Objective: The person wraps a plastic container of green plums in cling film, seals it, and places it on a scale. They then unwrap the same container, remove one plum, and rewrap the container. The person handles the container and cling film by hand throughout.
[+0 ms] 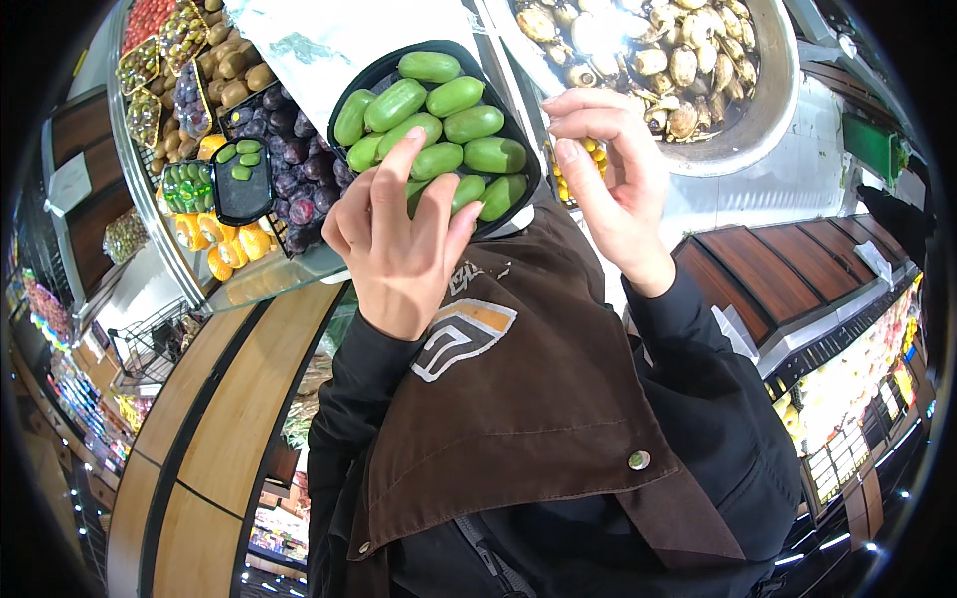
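Observation:
A black plastic tray (532, 168) holds several smooth, oblong green fruits (473, 124) that look like mini cucumbers. Over its near side spreads my left hand (396, 239), palm down, with fingertips resting on the fruits and no finger wrapped around one. Part of the near row is hidden beneath that hand. Right of the tray, my right hand (617, 179) is raised with bent fingers and a gap between thumb and index finger; nothing shows in it. White plastic film or bagging (299, 45) lies behind the tray.
Left are dark plums (295, 153), kiwifruit (232, 63), a smaller black tray (243, 196) with green fruits, and yellow fruit in foam nets (254, 241). A round metal basin (777, 112) of brownish produce stands right. A glass edge (277, 288) borders the display.

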The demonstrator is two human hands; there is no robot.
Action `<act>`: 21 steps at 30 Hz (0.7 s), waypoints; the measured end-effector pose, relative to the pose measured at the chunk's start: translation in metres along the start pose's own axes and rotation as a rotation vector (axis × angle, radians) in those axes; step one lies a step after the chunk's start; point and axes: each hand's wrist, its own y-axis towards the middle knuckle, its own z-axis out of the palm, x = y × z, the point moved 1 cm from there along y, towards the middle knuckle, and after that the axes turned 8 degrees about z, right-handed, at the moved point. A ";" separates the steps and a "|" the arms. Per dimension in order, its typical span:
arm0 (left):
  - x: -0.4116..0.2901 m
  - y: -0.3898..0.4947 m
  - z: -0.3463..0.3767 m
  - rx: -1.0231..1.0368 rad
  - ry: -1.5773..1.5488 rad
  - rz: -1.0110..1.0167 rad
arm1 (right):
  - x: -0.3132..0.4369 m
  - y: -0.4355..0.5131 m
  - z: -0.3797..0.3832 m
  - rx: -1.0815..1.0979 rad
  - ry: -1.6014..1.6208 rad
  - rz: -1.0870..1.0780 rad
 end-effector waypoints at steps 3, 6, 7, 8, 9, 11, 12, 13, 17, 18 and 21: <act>0.001 -0.002 0.000 -0.014 -0.053 -0.046 | 0.000 -0.003 -0.001 -0.022 0.015 0.017; 0.002 -0.005 0.004 -0.117 -0.194 -0.111 | -0.001 -0.005 0.000 -0.018 0.020 0.031; 0.002 -0.006 0.007 -0.108 -0.211 -0.132 | -0.001 -0.005 0.001 -0.011 0.021 0.034; 0.001 -0.007 0.011 -0.128 -0.225 -0.140 | -0.001 -0.005 0.002 -0.008 0.029 0.037; 0.001 -0.007 0.014 -0.128 -0.228 -0.148 | 0.000 -0.005 0.003 -0.004 0.036 0.039; -0.001 -0.009 0.018 -0.144 -0.254 -0.160 | 0.002 -0.002 0.006 0.012 0.041 0.027; -0.002 -0.010 0.018 -0.143 -0.255 -0.162 | 0.003 0.001 0.008 0.022 0.039 0.013; -0.001 -0.010 0.017 -0.141 -0.255 -0.165 | 0.005 0.003 0.008 0.033 0.038 -0.001; 0.008 -0.005 0.008 -0.245 -0.255 -0.183 | 0.003 0.022 0.007 0.088 -0.120 -0.110; 0.013 -0.003 0.006 -0.187 -0.206 -0.175 | 0.002 0.025 0.005 0.098 -0.132 -0.099; 0.025 0.006 0.005 -0.108 -0.183 -0.119 | -0.001 0.030 0.005 0.178 -0.143 -0.056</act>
